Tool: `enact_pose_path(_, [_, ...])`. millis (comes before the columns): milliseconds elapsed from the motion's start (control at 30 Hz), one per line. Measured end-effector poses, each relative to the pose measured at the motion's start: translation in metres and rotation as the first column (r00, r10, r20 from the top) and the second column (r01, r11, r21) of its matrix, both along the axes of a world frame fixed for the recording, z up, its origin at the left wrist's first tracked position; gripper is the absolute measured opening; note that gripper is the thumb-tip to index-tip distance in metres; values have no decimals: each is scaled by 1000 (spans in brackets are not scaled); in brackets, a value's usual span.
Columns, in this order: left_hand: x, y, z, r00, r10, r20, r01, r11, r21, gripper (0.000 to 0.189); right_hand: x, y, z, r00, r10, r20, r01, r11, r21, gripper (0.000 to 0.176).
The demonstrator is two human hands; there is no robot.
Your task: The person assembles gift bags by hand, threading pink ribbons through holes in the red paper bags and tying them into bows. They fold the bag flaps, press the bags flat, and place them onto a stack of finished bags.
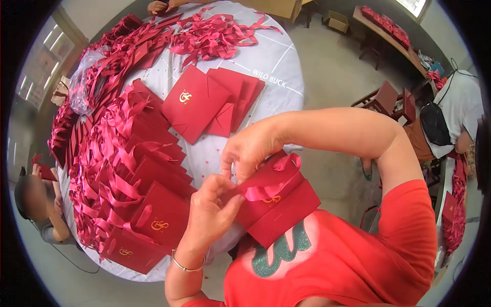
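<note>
A red paper bag (279, 212) with a gold emblem and a pink-red ribbon handle (273, 187) is tilted in front of the red shirt. My left hand (212, 210), a bracelet on its wrist, grips the bag's left edge between thumb and bent fingers. Close against it, my right hand (253, 148) is bent over the same edge, fingers closed; what its fingertips pinch is too small to make out. Beyond the hands, flat red bags (197, 102) lie overlapping on the white cloth. Red bags with ribbons (158, 220) stand in dense rows to the left.
The round table (291, 56) holds a heap of loose ribbons (220, 38) at the far side and clear plastic (84, 82). A person (38, 204) sits at the left; another person's hands (158, 7) are at the top. One more person (455, 112) is at the right, near stools (383, 97).
</note>
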State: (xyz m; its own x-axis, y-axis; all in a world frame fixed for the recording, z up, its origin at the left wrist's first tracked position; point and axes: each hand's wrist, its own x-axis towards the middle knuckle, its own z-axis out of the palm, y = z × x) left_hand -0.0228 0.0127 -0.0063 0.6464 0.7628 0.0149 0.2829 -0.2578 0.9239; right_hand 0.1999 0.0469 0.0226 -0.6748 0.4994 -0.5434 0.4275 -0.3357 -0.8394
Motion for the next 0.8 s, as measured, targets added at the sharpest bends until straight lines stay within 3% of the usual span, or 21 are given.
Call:
enact_pose_path(233, [1,-2,-2,996,-30,86,30,1000,-5,25,-2,-6,-9,982,-177,-58,172,981,-88,45])
enact_pose_path(333, [6,-4,4,985,-169,16,158,946,283,25,1,-6,-15,970,-240,-46,234,966,-108,45])
enact_pose_path(433, [11,-9,-1,987,-151,48,121,914,386,26,2,-8,-12,965,-261,-14,258,959,-119,46])
enact_pose_path(800, [4,1,-3,966,-256,18,236,914,330,14,0,-14,-14,915,-402,-34,399,915,-62,39])
